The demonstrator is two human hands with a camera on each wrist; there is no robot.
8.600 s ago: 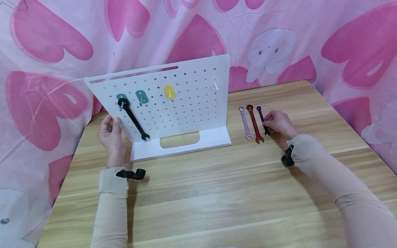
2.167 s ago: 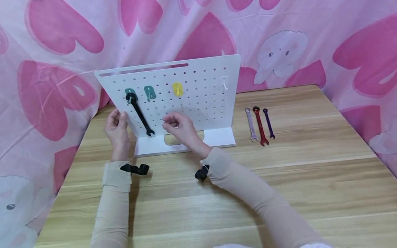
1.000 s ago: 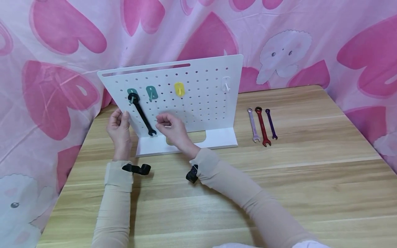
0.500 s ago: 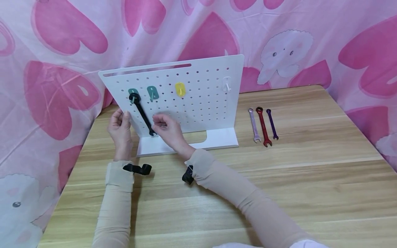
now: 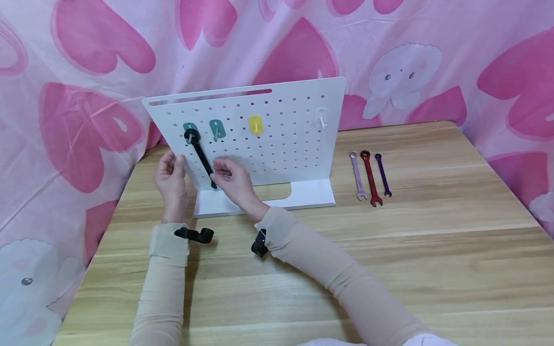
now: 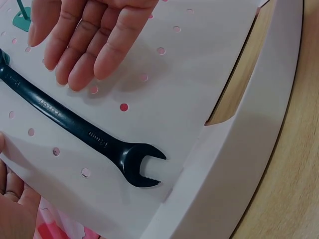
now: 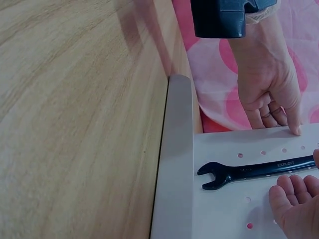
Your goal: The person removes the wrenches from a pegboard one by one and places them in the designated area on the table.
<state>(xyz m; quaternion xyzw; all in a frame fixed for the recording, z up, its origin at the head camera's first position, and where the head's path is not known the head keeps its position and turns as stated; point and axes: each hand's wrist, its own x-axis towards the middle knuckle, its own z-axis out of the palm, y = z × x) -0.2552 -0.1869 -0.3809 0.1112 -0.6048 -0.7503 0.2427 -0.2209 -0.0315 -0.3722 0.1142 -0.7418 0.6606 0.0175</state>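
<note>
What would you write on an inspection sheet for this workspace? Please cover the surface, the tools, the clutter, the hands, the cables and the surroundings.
Surface: wood-grain table, with a white pegboard standing on it.
Tools: black wrench hung by its ring end on the leftmost green hook; lilac wrench, red wrench and purple wrench lying side by side, right of the board.
Clutter: nothing seen.
Left hand: holds the board's left edge.
Right hand: fingers loosely bent, near the black wrench's lower end; contact unclear.
Cables: nothing seen.
Surroundings: pink heart-patterned cloth behind the table.
</note>
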